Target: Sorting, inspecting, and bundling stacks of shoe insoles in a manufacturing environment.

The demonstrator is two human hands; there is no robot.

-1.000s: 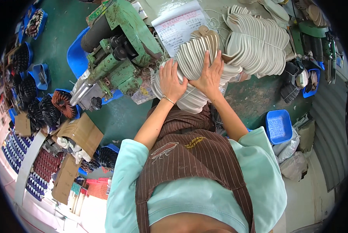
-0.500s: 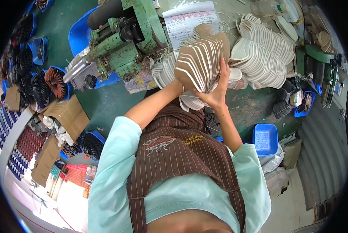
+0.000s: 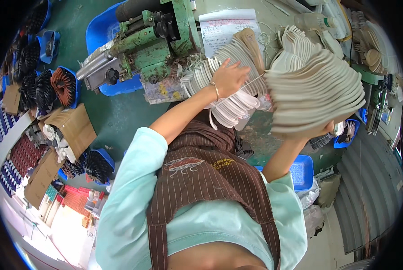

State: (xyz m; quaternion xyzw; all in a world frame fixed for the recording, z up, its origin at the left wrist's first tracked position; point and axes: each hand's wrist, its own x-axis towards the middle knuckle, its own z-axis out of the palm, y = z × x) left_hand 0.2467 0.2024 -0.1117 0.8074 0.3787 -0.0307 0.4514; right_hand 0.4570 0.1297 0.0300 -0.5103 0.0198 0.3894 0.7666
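Observation:
My right hand (image 3: 319,129) grips a thick bundle of cream shoe insoles (image 3: 316,92) from below. Motion blurs the bundle, and most of that hand's fingers are hidden behind it. With fingers spread, my left hand (image 3: 232,77) is over a row of white insoles (image 3: 197,74) on the worktop. A thin pale string (image 3: 255,81) stretches from near the held bundle toward my left wrist; whether my left hand touches it I cannot tell. Beyond my left fingertips are brown-topped insoles (image 3: 251,45), stacked on edge. More white insoles (image 3: 237,108) lie below that hand.
A green machine (image 3: 154,54) stands at the left of the worktop, with a blue tub (image 3: 95,33) behind it. A written sheet (image 3: 226,22) and a plastic bottle (image 3: 313,20) lie at the back. Another insole stack (image 3: 296,45) sits behind the held bundle. A blue basket (image 3: 302,171) is at lower right.
Both hands have let go of the brown-topped insoles, which now rest on the worktop. My right hand has moved right and taken up a cream bundle. My left hand has opened.

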